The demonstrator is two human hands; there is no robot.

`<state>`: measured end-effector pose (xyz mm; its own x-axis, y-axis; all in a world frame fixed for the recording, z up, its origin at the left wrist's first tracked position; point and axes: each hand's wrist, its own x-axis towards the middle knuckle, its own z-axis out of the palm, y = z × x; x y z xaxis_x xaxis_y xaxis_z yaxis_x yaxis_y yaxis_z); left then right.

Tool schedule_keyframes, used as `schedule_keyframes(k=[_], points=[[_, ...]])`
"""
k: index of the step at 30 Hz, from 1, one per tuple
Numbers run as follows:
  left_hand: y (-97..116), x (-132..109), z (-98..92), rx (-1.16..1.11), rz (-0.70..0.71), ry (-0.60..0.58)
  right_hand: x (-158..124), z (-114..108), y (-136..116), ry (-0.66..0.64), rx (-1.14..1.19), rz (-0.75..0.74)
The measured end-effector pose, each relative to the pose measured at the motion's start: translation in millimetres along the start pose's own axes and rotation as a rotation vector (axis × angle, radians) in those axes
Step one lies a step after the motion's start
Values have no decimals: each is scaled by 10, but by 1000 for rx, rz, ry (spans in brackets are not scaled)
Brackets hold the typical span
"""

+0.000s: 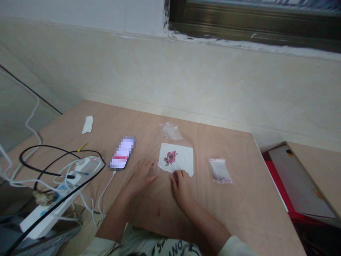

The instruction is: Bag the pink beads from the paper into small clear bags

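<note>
A cluster of pink beads with a dark charm (170, 158) lies on a white paper sheet (183, 160) on the wooden table (226, 213). My left hand (141, 176) is at the sheet's left side, its fingertips gripping a small piece of clear plastic (153, 169). My right hand (181, 187) rests below the sheet, with its fingertips at the lower edge. Whether those fingertips pinch the sheet is hard to tell. An empty-looking clear plastic bag (171, 131) lies behind the sheet, and a small bag with pink contents (220, 171) lies to its right.
A phone with a blurred screen (122, 153) lies left of my hands, next to a white power strip (60, 202) and tangled black and white cables (45, 163). A white paper scrap (87, 124) lies farther back. The table meets a tiled wall behind and ends at a right edge.
</note>
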<state>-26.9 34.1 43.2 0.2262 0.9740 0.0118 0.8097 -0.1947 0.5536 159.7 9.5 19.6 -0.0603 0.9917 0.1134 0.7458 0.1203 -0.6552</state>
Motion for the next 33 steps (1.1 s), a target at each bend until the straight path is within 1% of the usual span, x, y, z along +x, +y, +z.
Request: schedule_keyframes(k=[3,7,11,13,17,20,24,28,30,33], points=[[14,-8,-24,-2,9,-16,-118,5,96,-14,64,-17],[21,0,-24,-9,-3,-17,-168,-12,180,2,153,-30],[36,8,-27,-29,-15,-20,-217,-47,263,62,102,29],[55,13,-40,-27,-23,-27,-249,-66,307,60,73,40],[90,26,-72,-18,-42,-34,-248,-110,345,30,67,16],[92,42,-80,-35,-32,-29,-124,-145,316,43,94,6],[98,90,-64,-59,-15,-22,198,-181,210,117,160,10],[140,173,-38,-38,-18,-26,499,-174,52,132,226,9],[160,223,-26,-34,-15,-21,592,-147,-28,124,254,34],[167,298,4,-33,-6,-15,676,-81,-135,98,328,110]])
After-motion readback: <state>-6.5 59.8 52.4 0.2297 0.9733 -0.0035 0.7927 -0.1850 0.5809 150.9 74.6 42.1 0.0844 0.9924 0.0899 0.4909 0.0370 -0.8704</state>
